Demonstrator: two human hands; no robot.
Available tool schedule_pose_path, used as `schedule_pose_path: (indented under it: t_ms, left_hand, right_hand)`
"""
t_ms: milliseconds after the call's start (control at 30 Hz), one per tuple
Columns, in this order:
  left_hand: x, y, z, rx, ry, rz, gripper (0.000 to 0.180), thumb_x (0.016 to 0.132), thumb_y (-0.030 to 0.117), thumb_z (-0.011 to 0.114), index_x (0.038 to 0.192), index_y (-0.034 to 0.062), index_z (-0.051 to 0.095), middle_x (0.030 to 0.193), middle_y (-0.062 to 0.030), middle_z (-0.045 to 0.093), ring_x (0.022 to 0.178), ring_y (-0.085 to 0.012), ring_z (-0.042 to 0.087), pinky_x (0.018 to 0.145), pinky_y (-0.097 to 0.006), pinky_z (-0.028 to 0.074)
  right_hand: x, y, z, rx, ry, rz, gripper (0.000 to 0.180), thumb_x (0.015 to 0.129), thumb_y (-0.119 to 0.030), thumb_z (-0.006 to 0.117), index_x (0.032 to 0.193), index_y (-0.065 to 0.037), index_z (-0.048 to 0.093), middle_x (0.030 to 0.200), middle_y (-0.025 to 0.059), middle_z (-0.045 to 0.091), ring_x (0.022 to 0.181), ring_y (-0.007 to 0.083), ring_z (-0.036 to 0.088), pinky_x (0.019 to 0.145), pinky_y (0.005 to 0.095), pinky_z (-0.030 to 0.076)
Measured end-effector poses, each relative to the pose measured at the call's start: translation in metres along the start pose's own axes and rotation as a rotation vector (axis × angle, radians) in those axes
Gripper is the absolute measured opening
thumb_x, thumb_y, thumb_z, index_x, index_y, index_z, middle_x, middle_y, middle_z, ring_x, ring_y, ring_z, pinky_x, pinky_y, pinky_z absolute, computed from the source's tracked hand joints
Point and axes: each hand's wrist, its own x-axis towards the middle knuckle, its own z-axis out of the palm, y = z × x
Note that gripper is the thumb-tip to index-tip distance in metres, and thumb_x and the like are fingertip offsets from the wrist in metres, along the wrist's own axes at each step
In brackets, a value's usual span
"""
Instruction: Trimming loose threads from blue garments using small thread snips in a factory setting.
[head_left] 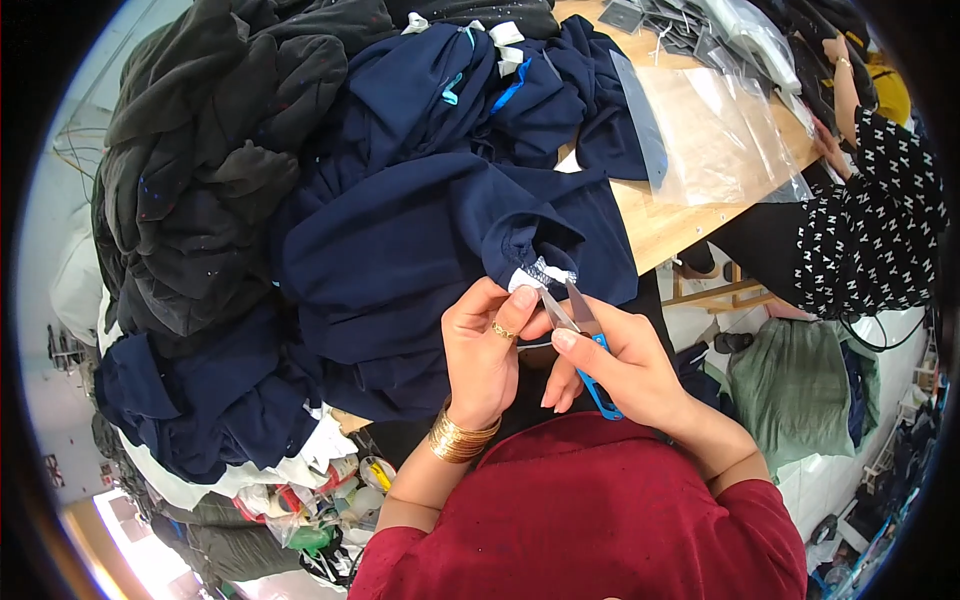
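Observation:
A navy blue garment [400, 260] lies across the table in front of me, its opening turned toward my hands. My left hand [483, 335], with gold bangles at its wrist, pinches the white edge [530, 277] at that opening between thumb and fingers. In my right hand [620, 360] are small scissors [597, 385] with blue handles. Their two pointed blades are apart and reach up beside the white edge. Whether the blades touch the fabric, I cannot tell.
Dark grey garments [210, 170] are heaped at the left, more navy cloth [200, 400] below them. Clear plastic bags [720, 130] lie on the wooden table [660, 225] at the right. A person in a black patterned top [870, 230] works beyond it. Green cloth [800, 385] hangs at the lower right.

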Motion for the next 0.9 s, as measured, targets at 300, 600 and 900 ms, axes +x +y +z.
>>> schedule_pose_path:
  t_ms: [300, 600, 900]
  left_hand:
    - [0.0005, -0.0013, 0.0001, 0.027, -0.016, 0.039, 0.014, 0.088, 0.012, 0.056, 0.093, -0.0005, 0.058, 0.084, -0.0044, 0.062, 0.067, -0.0057, 0.053, 0.063, -0.019, 0.044]
    - [-0.0007, 0.0003, 0.0024, -0.032, 0.018, 0.033, 0.01, 0.085, 0.007, 0.06, 0.088, -0.0023, 0.061, 0.08, -0.0051, 0.064, 0.071, -0.0072, 0.057, 0.067, -0.022, 0.045]
    - [-0.0021, -0.0021, 0.0033, 0.035, -0.007, 0.062, 0.012, 0.087, 0.01, 0.056, 0.093, -0.0002, 0.058, 0.082, -0.0036, 0.062, 0.067, -0.0056, 0.054, 0.063, -0.019, 0.045]
  right_hand:
    - [-0.0001, 0.0005, -0.0015, -0.013, -0.029, -0.02, 0.025, 0.094, -0.016, 0.043, 0.11, 0.002, 0.05, 0.067, 0.011, 0.062, 0.059, 0.0159, 0.062, 0.054, 0.0227, 0.051]
    - [-0.0001, 0.0046, 0.0007, 0.04, 0.005, -0.015, 0.024, 0.094, -0.016, 0.045, 0.106, 0.002, 0.052, 0.065, 0.0058, 0.059, 0.057, 0.0102, 0.061, 0.051, 0.0203, 0.048]
    - [-0.0009, 0.008, 0.0015, 0.122, 0.0, -0.039, 0.025, 0.094, -0.017, 0.045, 0.108, 0.003, 0.051, 0.067, 0.0064, 0.059, 0.057, 0.0109, 0.06, 0.052, 0.0211, 0.049]
